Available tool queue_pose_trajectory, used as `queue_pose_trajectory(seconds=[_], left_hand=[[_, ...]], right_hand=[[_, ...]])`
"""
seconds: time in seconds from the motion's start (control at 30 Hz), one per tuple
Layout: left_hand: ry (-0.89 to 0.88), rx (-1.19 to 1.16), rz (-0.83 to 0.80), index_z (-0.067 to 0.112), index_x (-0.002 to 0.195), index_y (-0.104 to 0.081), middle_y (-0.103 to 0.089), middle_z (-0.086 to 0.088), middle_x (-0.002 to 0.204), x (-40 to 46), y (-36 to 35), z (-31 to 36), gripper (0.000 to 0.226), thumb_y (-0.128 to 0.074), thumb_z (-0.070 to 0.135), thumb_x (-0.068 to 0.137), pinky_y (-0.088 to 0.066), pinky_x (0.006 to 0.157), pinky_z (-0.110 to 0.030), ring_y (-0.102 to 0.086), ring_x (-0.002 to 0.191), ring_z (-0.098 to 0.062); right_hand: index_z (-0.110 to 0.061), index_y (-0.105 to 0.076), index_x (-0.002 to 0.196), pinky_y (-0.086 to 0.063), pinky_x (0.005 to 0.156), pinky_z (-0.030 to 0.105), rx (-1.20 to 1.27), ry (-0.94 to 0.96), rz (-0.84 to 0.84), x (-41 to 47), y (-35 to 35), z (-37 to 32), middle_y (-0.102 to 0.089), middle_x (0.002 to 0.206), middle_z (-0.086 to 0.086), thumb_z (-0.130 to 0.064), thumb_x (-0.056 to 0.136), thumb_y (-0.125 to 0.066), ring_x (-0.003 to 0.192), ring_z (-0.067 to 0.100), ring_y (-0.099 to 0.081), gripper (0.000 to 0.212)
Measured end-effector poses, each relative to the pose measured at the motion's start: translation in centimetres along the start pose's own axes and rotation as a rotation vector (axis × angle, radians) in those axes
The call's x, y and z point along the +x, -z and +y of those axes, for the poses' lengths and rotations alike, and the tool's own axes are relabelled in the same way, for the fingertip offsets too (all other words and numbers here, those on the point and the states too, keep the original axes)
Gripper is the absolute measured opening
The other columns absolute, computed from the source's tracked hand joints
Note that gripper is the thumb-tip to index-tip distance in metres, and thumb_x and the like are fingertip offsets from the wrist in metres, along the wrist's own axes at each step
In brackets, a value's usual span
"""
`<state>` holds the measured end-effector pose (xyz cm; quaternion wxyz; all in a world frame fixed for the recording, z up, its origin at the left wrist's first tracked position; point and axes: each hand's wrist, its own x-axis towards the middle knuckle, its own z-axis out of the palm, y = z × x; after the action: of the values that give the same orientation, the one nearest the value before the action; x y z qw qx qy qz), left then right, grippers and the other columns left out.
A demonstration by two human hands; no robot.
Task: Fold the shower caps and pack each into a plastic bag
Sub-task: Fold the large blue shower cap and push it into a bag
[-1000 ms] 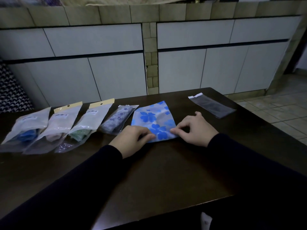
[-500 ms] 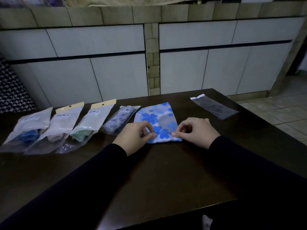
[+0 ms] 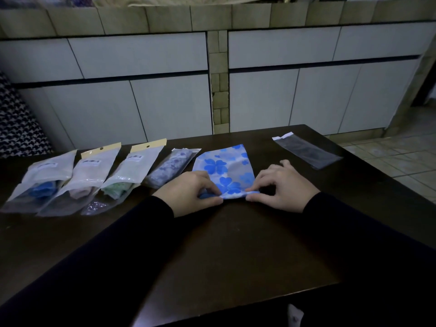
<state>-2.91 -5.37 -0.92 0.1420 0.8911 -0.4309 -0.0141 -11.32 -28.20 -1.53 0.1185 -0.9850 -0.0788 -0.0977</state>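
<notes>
The dark table (image 3: 236, 244) fills the lower frame. At centre lies the shower cap (image 3: 225, 168), pale with blue flowers, folded flat. The left hand (image 3: 188, 192) and right hand (image 3: 280, 187) pinch its near edge. Packet (image 3: 94, 175) labels at left are unreadable.

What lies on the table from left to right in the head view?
Blue-cap bag → pink-cap bag → green-cap bag → purple-cap bag → left hand → blue-flowered cap → right hand → empty bag.
</notes>
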Motion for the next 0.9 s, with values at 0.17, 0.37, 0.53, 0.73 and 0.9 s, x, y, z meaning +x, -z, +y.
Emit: queue_pose_trajectory(seconds=[0.17,0.37,0.53,0.73,0.9], left_hand=[[0.103,-0.153,-0.008,0.026,0.101,-0.07,-0.06,0.012,0.096,-0.3,0.0,-0.1,0.023,-0.056,0.041,0.091,-0.047,0.088,-0.023,-0.056,0.091,-0.003],[0.271,-0.35,-0.149,0.028,0.096,-0.07,-0.065,0.017,0.094,-0.1,0.5,-0.2,0.024,-0.057,0.046,0.089,-0.041,0.083,-0.018,-0.057,0.088,0.003],[0.206,-0.345,-0.067,0.036,0.087,-0.065,-0.065,0.016,0.085,-0.3,0.1,-0.3,0.004,-0.062,0.04,0.088,-0.041,0.075,-0.013,-0.057,0.081,0.002],[0.023,-0.125,0.2,0.036,0.099,-0.064,-0.053,0.014,0.106,-0.7,-1.3,-0.6,0.013,-0.066,0.037,0.086,-0.038,0.078,-0.009,-0.049,0.088,0.005],[-0.216,0.084,0.21,0.023,0.107,-0.072,-0.065,0.006,0.106,-0.7,-1.2,-0.4,0.021,-0.061,0.016,0.09,-0.043,0.089,-0.019,-0.055,0.099,-0.007]], right_hand=[[-0.031,-0.074,0.097,-0.043,0.075,0.018,0.27,-0.183,-0.072,0.6,0.1,-0.3,-0.064,0.086,-0.02,-0.052,0.083,-0.062,0.085,0.0,-0.057,0.028],[-0.023,-0.076,0.088,-0.048,0.076,0.024,0.462,-0.325,-0.266,0.9,0.7,-0.5,-0.071,0.078,-0.005,-0.046,0.081,-0.069,0.077,0.006,-0.062,0.024],[-0.027,-0.072,0.089,-0.045,0.069,0.019,0.371,-0.284,-0.143,0.4,-0.1,-1.0,-0.064,0.086,-0.01,-0.045,0.082,-0.068,0.082,0.005,-0.058,0.02],[-0.035,-0.066,0.105,-0.039,0.085,0.016,0.124,-0.02,0.072,-0.3,-0.3,-1.7,-0.055,0.105,-0.019,-0.034,0.087,-0.065,0.095,-0.004,-0.046,0.018],[-0.022,-0.069,0.111,-0.042,0.096,0.021,0.059,0.085,0.066,-0.4,-1.1,-2.7,-0.063,0.114,-0.008,-0.015,0.092,-0.053,0.108,0.007,-0.054,0.026]])
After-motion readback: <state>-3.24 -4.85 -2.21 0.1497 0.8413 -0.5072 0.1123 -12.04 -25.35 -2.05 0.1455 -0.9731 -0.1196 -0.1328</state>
